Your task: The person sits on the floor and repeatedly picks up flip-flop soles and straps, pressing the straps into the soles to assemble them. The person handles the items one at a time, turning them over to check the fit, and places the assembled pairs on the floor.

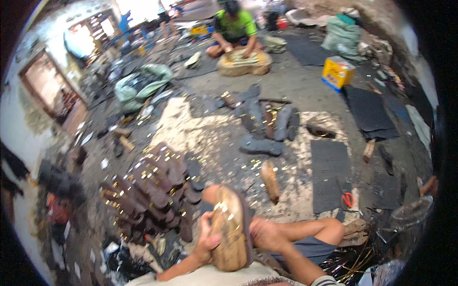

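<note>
A foot-shaped wooden shoe last [230,233], with a dark sole layer along its right edge, stands tilted up in front of my body. My left hand [207,240] wraps its fingers and thumb round the last's left side. Against the right edge, next to the dark layer, my right hand [265,234] is curled and slightly blurred; what its fingers hold is hidden. Left of the last lies a big heap of dark brown sandals [148,186] with shiny gold bits on them. Another wooden last [270,181] rests on the floor just ahead.
Dark sole pieces [262,119] lie in a cluster ahead. Black sheets [330,174] and red-handled scissors [347,199] are at the right, with a yellow tin [338,73] farther off. A co-worker in a green shirt [234,24] sits at a low wooden block [244,67].
</note>
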